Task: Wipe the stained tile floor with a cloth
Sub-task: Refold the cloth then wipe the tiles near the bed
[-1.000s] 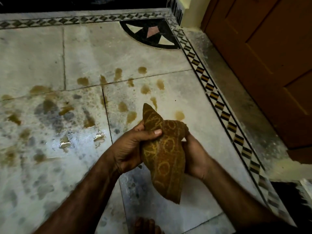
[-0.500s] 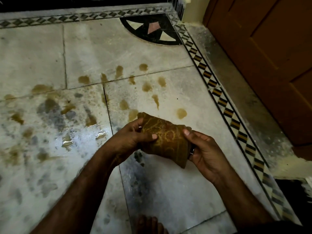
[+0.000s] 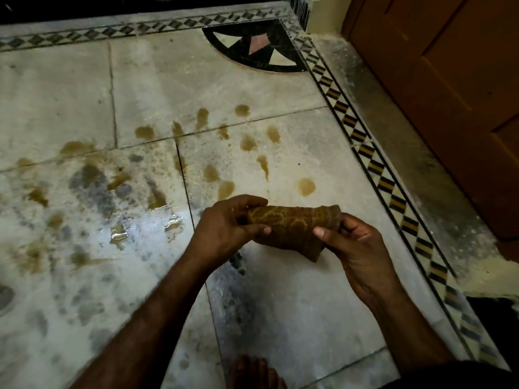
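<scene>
A brown cloth [image 3: 295,224] with a yellow pattern is folded into a short roll and held level above the floor. My left hand [image 3: 224,228] grips its left end, thumb on the underside. My right hand [image 3: 351,245] holds its right end, thumb pressed on the cloth's front. Below and beyond them the pale tile floor [image 3: 196,80] carries several brown stain spots [image 3: 306,186] and a wet, shiny patch [image 3: 146,228] to the left. Grey smudges spread over the left tiles.
A patterned black-and-yellow border strip [image 3: 390,189] runs along the right of the floor. Beyond it stands a brown wooden door [image 3: 449,80]. A dark inlaid quarter circle [image 3: 252,46] fills the far corner. My bare toes [image 3: 252,372] show at the bottom edge.
The cloth hung upright between my hands a second ago. It has been folded down and rolled shorter, and now lies level between both hands, slightly farther right.
</scene>
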Tool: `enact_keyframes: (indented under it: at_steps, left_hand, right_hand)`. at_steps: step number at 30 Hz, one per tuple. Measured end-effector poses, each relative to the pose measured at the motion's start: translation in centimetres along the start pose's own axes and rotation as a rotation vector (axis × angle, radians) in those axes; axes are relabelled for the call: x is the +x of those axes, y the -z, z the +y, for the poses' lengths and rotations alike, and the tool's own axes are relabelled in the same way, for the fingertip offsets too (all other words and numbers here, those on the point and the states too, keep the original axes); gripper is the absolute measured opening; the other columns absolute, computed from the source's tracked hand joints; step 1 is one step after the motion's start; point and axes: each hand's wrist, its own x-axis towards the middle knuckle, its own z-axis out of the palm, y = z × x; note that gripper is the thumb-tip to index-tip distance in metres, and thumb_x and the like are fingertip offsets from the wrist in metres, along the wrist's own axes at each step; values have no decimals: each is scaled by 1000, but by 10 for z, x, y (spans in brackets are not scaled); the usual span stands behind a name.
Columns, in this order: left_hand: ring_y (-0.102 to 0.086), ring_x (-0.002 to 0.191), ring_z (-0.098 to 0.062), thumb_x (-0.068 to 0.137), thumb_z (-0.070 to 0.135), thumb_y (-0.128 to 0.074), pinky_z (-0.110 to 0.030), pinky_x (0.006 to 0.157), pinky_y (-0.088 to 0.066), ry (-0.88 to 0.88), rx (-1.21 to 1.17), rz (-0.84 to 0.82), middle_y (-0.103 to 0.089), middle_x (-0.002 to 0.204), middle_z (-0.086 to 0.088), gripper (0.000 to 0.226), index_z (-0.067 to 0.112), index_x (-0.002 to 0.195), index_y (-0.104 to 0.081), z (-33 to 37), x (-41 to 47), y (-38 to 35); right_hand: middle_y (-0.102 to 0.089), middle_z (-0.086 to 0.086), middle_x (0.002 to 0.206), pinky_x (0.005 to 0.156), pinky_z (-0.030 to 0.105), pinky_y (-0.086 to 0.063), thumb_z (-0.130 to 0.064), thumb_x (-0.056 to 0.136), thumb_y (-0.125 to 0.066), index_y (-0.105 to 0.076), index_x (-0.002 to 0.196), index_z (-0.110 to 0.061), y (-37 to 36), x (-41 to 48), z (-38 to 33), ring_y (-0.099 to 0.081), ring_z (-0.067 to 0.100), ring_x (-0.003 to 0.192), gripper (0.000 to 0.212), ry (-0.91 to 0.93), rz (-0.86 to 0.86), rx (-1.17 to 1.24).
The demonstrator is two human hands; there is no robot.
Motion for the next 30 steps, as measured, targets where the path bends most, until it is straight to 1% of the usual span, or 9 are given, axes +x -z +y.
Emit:
enact_keyframes:
  at_steps: [6,8,10,13,16,20,22,26,30]
  left_hand:
    - [-59,90,0,71,40,-88,-21,78,-44,-200,334,-72,-63,99,8,24,39,90,-74,-12,-5,-1]
    - [-63,96,-6,71,44,-79,-29,86,-52,-132,254,-212,-66,103,5,19,34,85,-70,-15,-7,1]
    - [-70,90,-19,76,43,-76,-47,79,-61,-46,99,-351,-72,94,1,18,30,87,-69,-14,-11,2]
    - [-72,84,-29,84,40,-75,-52,75,-59,-2,-78,-399,-73,86,-5,15,27,88,-69,-15,-12,0]
    - [-73,88,-21,92,29,-74,-50,80,-59,86,-176,-279,-74,91,-1,9,22,97,-69,-22,-3,-10]
    - [-65,116,-22,100,32,-63,-40,93,-56,141,126,64,-63,137,-7,47,21,144,-50,-61,10,-25]
    - [-56,130,-25,103,28,-56,-38,107,-47,102,247,129,-54,148,-9,49,16,150,-45,-78,5,-27]
    - [-45,143,-27,106,28,-45,-32,119,-29,26,454,25,-47,155,-11,48,12,152,-44,-99,-12,-41]
    - [-39,147,-26,98,45,-28,-33,123,-27,-41,535,-124,-41,160,-9,66,14,156,-36,-106,-17,-60]
  right_hand:
    - [-80,2,108,91,30,-60,0,80,-79,-77,108,-18,12,-12,12,-74,18,106,33,20,20,-212]
    - [-76,1,121,93,26,-58,0,79,-80,-76,110,-23,16,-17,14,-70,13,114,39,25,15,-219]
    - [-72,0,130,98,28,-57,-6,76,-81,-73,115,-27,20,-23,14,-67,12,121,45,18,23,-207]
    - [-79,-1,113,95,31,-58,-9,83,-78,-77,112,-20,19,-25,4,-72,15,112,31,55,41,-252]
    - [-80,2,92,76,24,-59,-18,88,-77,-77,93,-15,9,-1,2,-75,21,93,6,39,94,-318]
    - [-69,-2,115,85,26,-48,-38,89,-78,-65,117,-17,6,50,36,-64,20,114,37,-32,170,-721]
    - [-67,4,126,97,33,-49,-39,95,-71,-63,126,-15,6,58,54,-60,23,121,40,83,135,-928]
    - [-62,19,140,109,50,-48,-43,106,-43,-61,136,-4,-12,46,101,-59,37,130,52,511,-76,-1366]
    - [-34,18,164,126,51,-21,-48,109,-24,-40,156,-9,-25,37,140,-32,37,152,63,619,-292,-1651]
